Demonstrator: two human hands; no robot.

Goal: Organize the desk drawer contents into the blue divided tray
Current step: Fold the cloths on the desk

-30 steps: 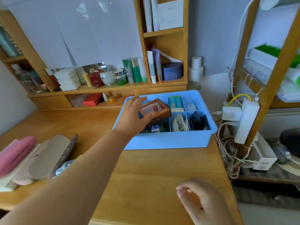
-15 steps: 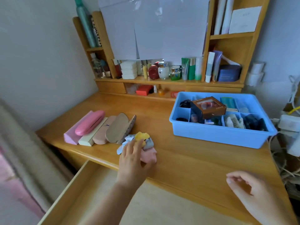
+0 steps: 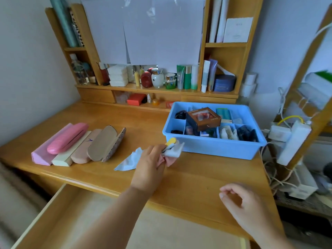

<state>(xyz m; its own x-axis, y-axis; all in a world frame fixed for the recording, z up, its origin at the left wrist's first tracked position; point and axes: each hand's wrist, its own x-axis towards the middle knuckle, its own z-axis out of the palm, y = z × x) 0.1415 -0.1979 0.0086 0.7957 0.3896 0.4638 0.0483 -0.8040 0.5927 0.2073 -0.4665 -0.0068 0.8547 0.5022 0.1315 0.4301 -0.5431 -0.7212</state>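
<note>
Head view: left hand (image 3: 150,164) pinches a bunch of small grey, pink and yellow cloths (image 3: 170,151), just short of the blue plastic divided tray (image 3: 215,149). Right hand (image 3: 240,203) hangs loosely curled, empty. Best lift the bundle whole, clearing the wall, into a free compartment.

- Shelf (image 3: 161,89) at the back of the desk (image 3: 197,180), lined with bottles (image 3: 186,77), jars (image 3: 170,80) and a blue tub (image 3: 224,83).
- Red box (image 3: 136,99) in the cubby under the shelf.
- White paper (image 3: 143,29) covering the mirror above.
- Power strip (image 3: 294,141) and tangled cables (image 3: 274,175) beside the desk, on the right.
</note>
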